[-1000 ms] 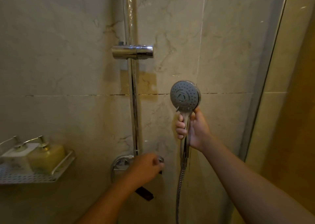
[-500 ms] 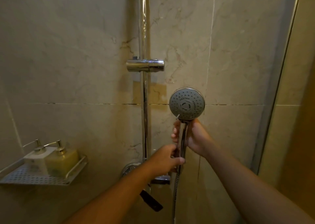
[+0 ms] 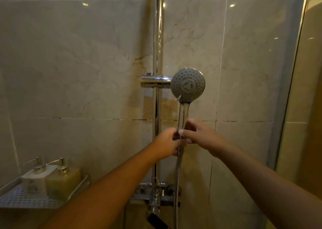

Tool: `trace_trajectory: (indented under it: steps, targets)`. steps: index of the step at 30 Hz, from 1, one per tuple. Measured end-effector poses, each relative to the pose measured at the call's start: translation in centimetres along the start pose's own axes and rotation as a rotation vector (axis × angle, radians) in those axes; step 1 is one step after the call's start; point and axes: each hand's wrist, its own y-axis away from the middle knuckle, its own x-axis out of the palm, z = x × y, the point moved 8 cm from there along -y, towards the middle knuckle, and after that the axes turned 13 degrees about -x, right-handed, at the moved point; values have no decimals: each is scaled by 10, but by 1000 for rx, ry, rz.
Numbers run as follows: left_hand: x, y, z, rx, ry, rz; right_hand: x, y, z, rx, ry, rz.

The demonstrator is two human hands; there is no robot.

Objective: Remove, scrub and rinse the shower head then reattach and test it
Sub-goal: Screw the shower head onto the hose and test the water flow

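The chrome shower head [image 3: 187, 85] stands upright with its round grey spray face toward me, just right of the chrome holder bracket [image 3: 153, 82] on the vertical rail [image 3: 157, 37]. My right hand [image 3: 200, 135] grips the lower end of its handle. My left hand [image 3: 167, 141] holds the handle's base where the ribbed metal hose [image 3: 177, 176] joins it. The hose hangs straight down toward the mixer valve [image 3: 155, 194].
A perforated white wall shelf [image 3: 20, 200] at the lower left carries two pump bottles [image 3: 50, 178]. Marble tiles cover the wall behind. A glass shower door with a gold frame [image 3: 294, 72] closes off the right side. A black lever [image 3: 156, 220] sticks out below the valve.
My left hand left the mixer valve and rose to the handle's base. The shower head went up beside the bracket, and my right hand slid lower on the handle. The view tilted upward.
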Motion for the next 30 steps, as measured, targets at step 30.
trace_trajectory:
  steps: [30]
  targets:
    - [-58, -25, -82, 67, 111, -196, -140, -147, 168, -186, 34, -361]
